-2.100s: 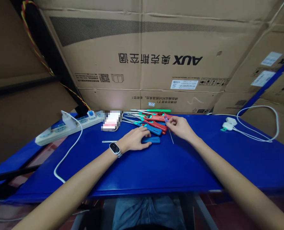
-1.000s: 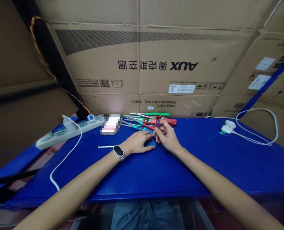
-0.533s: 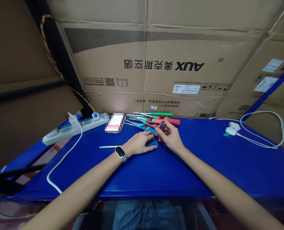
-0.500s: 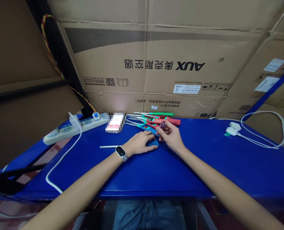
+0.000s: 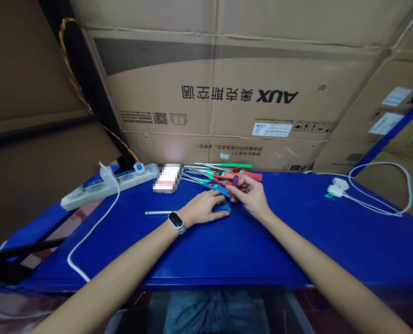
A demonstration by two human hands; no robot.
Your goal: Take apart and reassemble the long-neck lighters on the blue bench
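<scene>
My left hand (image 5: 206, 206) is closed over a blue long-nosed lighter (image 5: 223, 208) and presses it down on the blue table. A metal barrel (image 5: 159, 213) sticks out to the left from under that wrist, in line with the blue handle. My right hand (image 5: 251, 197) pinches a small purple object (image 5: 235, 181) between thumb and fingers, right above the blue handle. Its lower end is hidden, so I cannot tell its kind. Just beyond my hands lie several red lighters (image 5: 255, 175) and another blue lighter (image 5: 217, 186), their metal barrels pointing left.
A green-handled tool (image 5: 234, 165) lies at the table's back edge by the cardboard (image 5: 199, 65). To the left are a blurred phone (image 5: 167, 178) and a white power strip (image 5: 105, 184) with a cable. White chargers (image 5: 338, 188) with looped cable lie on the right of the blue table (image 5: 206, 264).
My right hand has shifted very slightly, and the purple object stands a little more upright. My left hand stays on the blue lighter.
</scene>
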